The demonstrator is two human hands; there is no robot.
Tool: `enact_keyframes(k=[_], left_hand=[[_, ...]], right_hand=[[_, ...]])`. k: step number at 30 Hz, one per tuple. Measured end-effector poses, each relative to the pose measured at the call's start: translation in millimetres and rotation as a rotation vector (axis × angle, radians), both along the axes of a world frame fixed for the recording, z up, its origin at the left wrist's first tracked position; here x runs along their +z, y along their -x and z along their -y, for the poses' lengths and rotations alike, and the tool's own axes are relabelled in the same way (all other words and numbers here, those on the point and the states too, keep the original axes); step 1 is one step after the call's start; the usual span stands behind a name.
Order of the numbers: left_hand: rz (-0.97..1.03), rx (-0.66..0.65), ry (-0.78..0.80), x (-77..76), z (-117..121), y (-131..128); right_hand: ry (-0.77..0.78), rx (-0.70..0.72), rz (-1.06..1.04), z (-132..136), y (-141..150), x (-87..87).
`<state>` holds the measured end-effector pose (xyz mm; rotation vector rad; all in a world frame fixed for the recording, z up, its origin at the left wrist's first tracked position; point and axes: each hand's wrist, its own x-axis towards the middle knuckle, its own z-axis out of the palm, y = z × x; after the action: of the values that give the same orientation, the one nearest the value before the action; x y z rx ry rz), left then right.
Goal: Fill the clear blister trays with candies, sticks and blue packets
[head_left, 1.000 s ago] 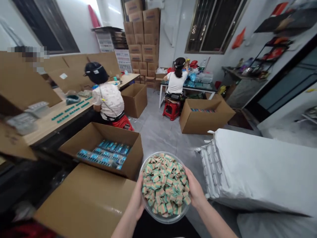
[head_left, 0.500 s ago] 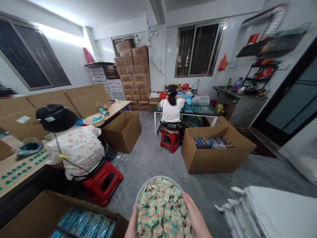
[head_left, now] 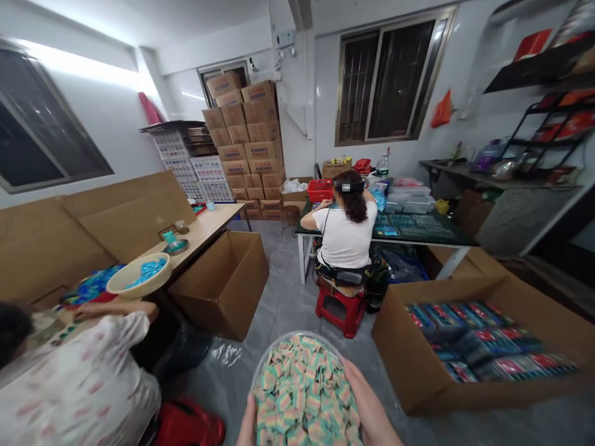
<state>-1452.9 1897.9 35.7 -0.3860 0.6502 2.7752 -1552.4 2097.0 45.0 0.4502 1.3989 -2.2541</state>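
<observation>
One dark window (head_left: 46,118) is showing on the far left wall. Below it, one person in a white shirt with pink spots (head_left: 83,384) is leaning forward. One pale yellow bowl (head_left: 121,277) is holding blue bits (head_left: 149,271), too bunched up to count. One red stool (head_left: 190,424) is peeking out beside the person. The bowl is sitting at the edge of a wooden tabletop (head_left: 211,222). Behind that, a tall pile of brown boxes (head_left: 233,153) is going up the wall, and more than ten are showing. One big open box (head_left: 244,291) is standing on the floor.

At the bottom middle, the left hand (head_left: 248,421) is grasping the left side of one clear tub (head_left: 258,365), and only a bit of that hand is showing. The tub is brimming with small striped bits (head_left: 307,396), far too many to count. Past it, one red basket (head_left: 320,191) is resting near a second person in a plain white shirt (head_left: 346,241), who is sitting on another red stool. Low down, the right hand (head_left: 372,409) is grasping the tub's right side.

One bottle (head_left: 382,166) is standing behind a dark green tabletop (head_left: 418,229) or at its back; I cannot tell which. One orange bag (head_left: 441,110) is hanging on the wall. Below, another open box (head_left: 465,396) is holding packs (head_left: 493,347), too blurry to count.
</observation>
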Motion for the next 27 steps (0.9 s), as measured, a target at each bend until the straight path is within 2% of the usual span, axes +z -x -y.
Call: enact_keyframes(k=[3,7,10,14,19,23,27], left_hand=[[-0.005,-0.067,-0.045,-8.5,36,85],[0.053,-0.021,-0.001,-20.5,83,196],[0.083,0.02,0.013,-18.6,118,271],[0.109,0.071,0.004,-12.4,170,352],[0.121,0.163,-0.044,-23.0,260,456],[0.127,0.116,-0.082,-30.1,337,560],[0.175,0.073,-0.062,-24.9,395,667]], right_hand=[[-0.004,-0.05,0.0,32,76,0.3],[0.049,-0.051,-0.024,80,186,-8.7],[0.073,0.011,-0.046,122,272,-10.4],[0.103,0.136,-0.044,184,374,-6.8],[0.133,0.233,-0.049,275,491,-13.5],[0.047,0.182,-0.016,348,586,-13.1],[0.027,0.075,0.051,404,671,-2.6]])
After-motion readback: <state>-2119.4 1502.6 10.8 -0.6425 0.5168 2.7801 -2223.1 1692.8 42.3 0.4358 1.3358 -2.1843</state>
